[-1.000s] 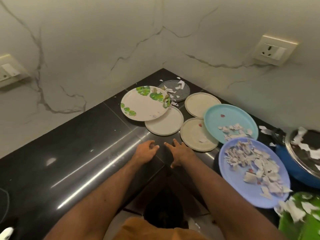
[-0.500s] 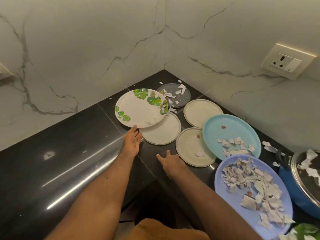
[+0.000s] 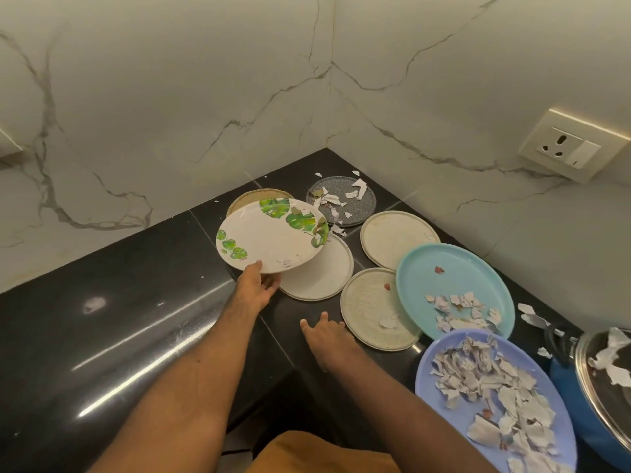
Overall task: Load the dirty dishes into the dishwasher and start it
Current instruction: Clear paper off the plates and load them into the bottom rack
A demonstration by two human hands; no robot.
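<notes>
Our left grip pinches the leaf plate by its near rim only, thumb on top. Held so far off-centre, it could tip or slip onto the white plate below. The plate hangs tilted over the bench, reaching away from the grip. Our right grip lies spread flat on the bench.

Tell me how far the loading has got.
Done: nothing visibly loaded; no dishwasher is in view. In hand: the left hand grips the leaf-print plate by its near rim, raised above the counter. Left: the teal plate, the lilac plate and the others, several holding scraps; the right hand is open.
</notes>
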